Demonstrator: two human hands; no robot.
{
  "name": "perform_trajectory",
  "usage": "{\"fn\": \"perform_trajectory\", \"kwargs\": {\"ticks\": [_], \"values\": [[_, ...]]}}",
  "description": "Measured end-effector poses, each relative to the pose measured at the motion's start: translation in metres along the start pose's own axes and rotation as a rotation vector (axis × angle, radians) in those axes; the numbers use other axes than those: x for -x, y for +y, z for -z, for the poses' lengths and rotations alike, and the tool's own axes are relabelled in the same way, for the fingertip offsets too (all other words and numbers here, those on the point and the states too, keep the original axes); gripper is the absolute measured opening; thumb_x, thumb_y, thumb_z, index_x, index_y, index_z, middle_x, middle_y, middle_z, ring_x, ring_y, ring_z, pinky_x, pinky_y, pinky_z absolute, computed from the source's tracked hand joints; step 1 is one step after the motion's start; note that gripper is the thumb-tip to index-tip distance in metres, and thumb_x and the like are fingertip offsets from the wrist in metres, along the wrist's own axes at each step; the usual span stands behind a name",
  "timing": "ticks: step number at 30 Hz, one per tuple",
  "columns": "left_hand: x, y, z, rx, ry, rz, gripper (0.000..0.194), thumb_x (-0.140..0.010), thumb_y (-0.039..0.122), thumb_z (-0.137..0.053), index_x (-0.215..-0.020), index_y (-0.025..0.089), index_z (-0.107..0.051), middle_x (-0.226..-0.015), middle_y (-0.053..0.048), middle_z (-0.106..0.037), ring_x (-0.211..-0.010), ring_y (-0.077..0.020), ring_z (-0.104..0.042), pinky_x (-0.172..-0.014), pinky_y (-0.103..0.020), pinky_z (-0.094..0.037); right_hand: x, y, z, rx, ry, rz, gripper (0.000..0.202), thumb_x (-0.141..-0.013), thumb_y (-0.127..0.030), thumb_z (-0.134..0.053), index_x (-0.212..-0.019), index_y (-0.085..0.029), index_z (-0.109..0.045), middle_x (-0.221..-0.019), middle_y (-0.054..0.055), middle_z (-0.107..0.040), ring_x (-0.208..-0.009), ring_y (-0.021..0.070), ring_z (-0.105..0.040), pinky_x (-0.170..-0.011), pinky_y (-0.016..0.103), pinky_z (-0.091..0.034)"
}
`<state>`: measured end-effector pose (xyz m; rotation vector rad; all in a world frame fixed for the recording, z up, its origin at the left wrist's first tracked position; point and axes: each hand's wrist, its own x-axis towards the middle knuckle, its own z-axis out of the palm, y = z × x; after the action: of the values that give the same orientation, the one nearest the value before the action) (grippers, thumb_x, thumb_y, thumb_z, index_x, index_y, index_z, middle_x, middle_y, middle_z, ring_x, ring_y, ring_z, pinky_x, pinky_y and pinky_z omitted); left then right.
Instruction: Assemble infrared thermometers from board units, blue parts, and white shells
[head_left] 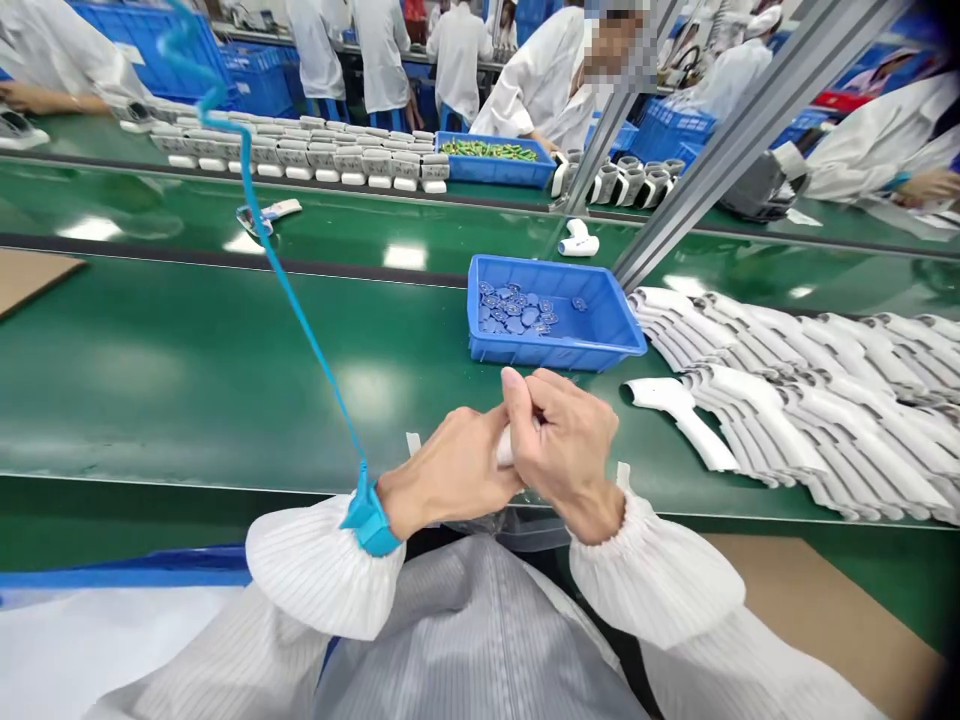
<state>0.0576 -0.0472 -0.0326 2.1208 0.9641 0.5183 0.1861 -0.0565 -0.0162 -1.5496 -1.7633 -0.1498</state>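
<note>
- From the head view: the left hand (pixel 457 465) is curled around a white piece (pixel 505 447), with most of its fingers hidden.
- The right hand (pixel 568 440) is bent tight, like a fist, on the same piece.
- The white piece sits between the two hands, over the near edge of the green table (pixel 225 380). Only a little shows, so I can't tell its whole shape.
- It looks smooth and hard, like plastic. I think it is light, stiff and a bit slippery. A drop might scratch or crack it.
- A good hold would be around its round body, with a hand on each side.
- Just past the hands is a blue bin (pixel 555 352) with flat blue bits (pixel 514 325) inside.
- To the right of the right hand, a lone white shell (pixel 677 405) lies beside rows of white shells (pixel 862 440).
- A blue strap (pixel 371 520) is on the left wrist.
</note>
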Motion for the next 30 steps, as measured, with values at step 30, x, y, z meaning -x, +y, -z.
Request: {"fn": "perform_trajectory", "kwargs": {"ticks": [30], "values": [[0.014, -0.057, 0.091, -0.813, 0.113, 0.207, 0.029, -0.086, 0.037, -0.066, -0.111, 0.023, -0.064, -0.099, -0.008, -0.074, -0.094, -0.0320, -0.065, -0.079, -0.039, -0.044, -0.149, 0.145, -0.068, 0.013, -0.578, -0.214, 0.014, -0.067, -0.019, -0.085, -0.076, -0.015, -0.074, -0.073, 0.005, -0.072, -0.069, 0.0161, -0.063, -0.070, 0.029, -0.046]]}}
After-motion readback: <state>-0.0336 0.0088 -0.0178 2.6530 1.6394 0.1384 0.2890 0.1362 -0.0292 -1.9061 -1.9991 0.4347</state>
